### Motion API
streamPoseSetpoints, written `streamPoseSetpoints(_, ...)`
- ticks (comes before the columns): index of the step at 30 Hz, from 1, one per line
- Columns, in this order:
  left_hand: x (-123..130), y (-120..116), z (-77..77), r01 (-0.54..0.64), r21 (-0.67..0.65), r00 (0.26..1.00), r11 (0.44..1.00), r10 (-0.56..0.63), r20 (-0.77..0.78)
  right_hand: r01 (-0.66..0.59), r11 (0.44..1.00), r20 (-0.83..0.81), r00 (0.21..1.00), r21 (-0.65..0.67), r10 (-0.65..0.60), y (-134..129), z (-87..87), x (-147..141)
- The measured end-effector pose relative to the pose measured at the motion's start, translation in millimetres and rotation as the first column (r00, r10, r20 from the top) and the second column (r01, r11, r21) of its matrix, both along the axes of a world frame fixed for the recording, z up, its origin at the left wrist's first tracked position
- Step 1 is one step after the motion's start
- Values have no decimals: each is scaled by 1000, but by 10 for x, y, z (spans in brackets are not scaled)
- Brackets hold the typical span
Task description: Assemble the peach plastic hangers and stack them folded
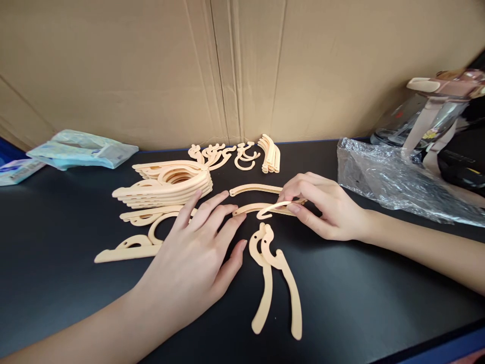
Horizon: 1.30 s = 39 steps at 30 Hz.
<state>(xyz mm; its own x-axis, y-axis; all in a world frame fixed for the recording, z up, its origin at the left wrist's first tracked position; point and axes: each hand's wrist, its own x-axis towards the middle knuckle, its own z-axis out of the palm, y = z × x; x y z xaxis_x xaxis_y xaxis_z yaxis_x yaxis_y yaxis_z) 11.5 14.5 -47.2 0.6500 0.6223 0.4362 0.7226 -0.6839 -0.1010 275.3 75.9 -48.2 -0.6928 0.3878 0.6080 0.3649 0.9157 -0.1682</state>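
Note:
My right hand (326, 207) pinches a small curved beige hook piece (273, 207) between thumb and fingers, over two long curved beige arms (254, 188) lying crosswise. My left hand (197, 253) is spread with fingers apart, its fingertips by the left ends of those arms; it holds nothing. Below, between the hands, two beige pieces with rounded, holed heads (267, 253) lie with their heads overlapping and their long ends apart. Left of my left hand are a stack of folded beige hangers (166, 189) and more folded ones (129, 254), partly hidden by the hand.
Loose beige hooks (246, 155) and a pile of curved arms (270, 154) lie at the back by the cardboard wall (151, 71). A tissue pack (81, 149) is at back left. Clear plastic wrap (390, 182) and a strapped bottle (435, 116) stand at the right on the black table (359, 303).

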Motion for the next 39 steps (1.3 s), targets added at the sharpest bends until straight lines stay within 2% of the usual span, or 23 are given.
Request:
streamPoseSetpoints(9,18,-10,17,24,81,1000,996,-23,-13,-38,998,23,999,-45,39,3,24,-24)
streamPoseSetpoints(18,43,-15,53,7,136,1000,991,-6,-5,100,994,-102,989,-34,-103,-18,17,-6)
streamPoseSetpoints(21,41,-18,54,11,141,1000,990,-12,5,65,992,-155,985,-106,-81,-58,38,-25)
streamPoseSetpoints(25,23,-19,41,-13,138,1000,990,10,25,17,955,-147,987,-296,-64,-243,131,-103)
streamPoseSetpoints(27,18,-19,35,-20,124,999,992,15,41,-25,907,-135,990,-421,-35,-364,184,-149)
streamPoseSetpoints(29,15,-20,30,-19,98,998,995,13,58,-47,815,-136,990,-578,-40,-472,224,-189)
streamPoseSetpoints(32,6,-23,22,-7,51,996,999,2,86,-73,589,-157,983,-805,-93,-579,248,-227)
streamPoseSetpoints(35,-13,-26,20,25,-6,988,1000,-24,154,-138,383,-201,971,-913,-131,-623,239,-246)
streamPoseSetpoints(37,-26,-29,29,67,-59,977,996,-54,205,-163,319,-215,967,-934,-134,-631,228,-253)
streamPoseSetpoints(39,-34,-33,44,104,-92,971,990,-81,226,-161,314,-207,971,-936,-118,-626,220,-257)
